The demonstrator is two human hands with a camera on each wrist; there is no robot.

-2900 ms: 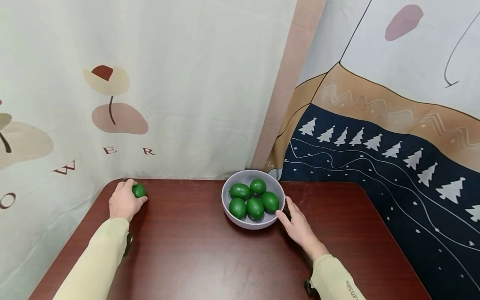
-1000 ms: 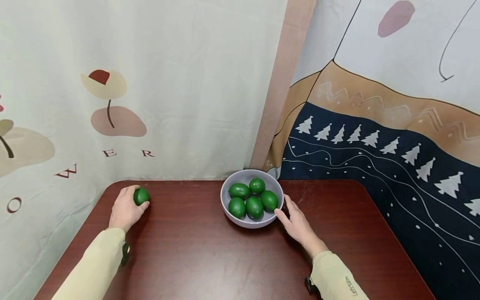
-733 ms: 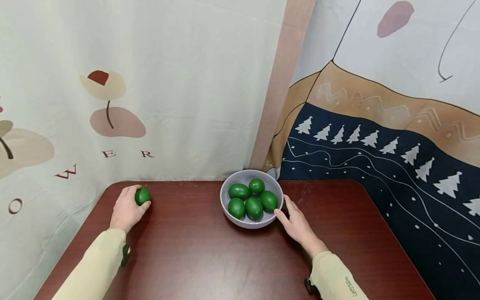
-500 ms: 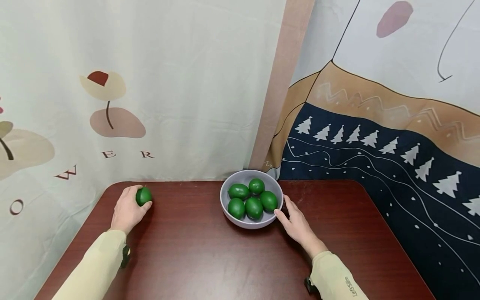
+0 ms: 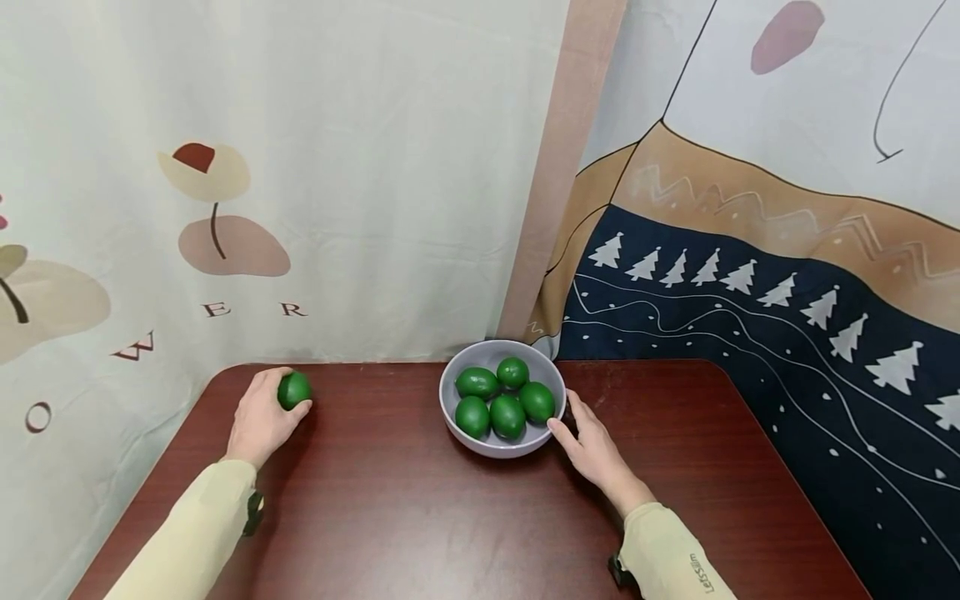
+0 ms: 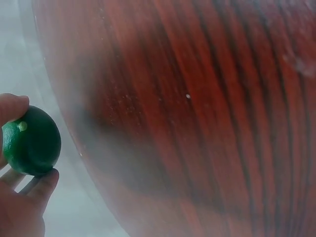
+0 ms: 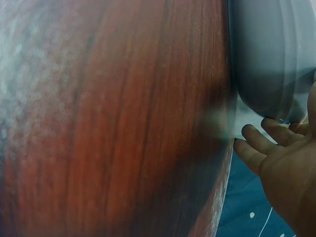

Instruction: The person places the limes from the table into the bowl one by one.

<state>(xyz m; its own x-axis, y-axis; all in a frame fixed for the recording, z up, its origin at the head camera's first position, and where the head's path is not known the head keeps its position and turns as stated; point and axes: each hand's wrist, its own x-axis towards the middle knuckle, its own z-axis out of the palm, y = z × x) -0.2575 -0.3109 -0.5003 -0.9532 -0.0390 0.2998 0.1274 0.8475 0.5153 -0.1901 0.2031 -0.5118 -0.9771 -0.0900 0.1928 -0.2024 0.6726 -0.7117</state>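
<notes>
My left hand (image 5: 261,421) holds a green lime (image 5: 295,390) between thumb and fingers over the far left of the table. In the left wrist view the lime (image 6: 33,140) shows a pale stem spot, pinched by the thumb and fingertips (image 6: 44,185). A grey-lilac bowl (image 5: 504,450) stands near the table's back edge with several green limes (image 5: 507,417) in it. Against the bowl's right side rests my right hand (image 5: 597,450), thumb at the rim and fingers stretched along the outer wall. The right wrist view shows these fingers (image 7: 254,140) beside the bowl's underside (image 7: 269,54).
The dark reddish wood table (image 5: 420,533) has rounded back corners. Right behind it hangs a pale printed curtain (image 5: 390,208). A navy cloth with white trees (image 5: 697,333) hangs to the right.
My left hand has shifted to the right and a little nearer with the lime pinched in it. The right hand stays at the bowl, and the bowl has not visibly moved.
</notes>
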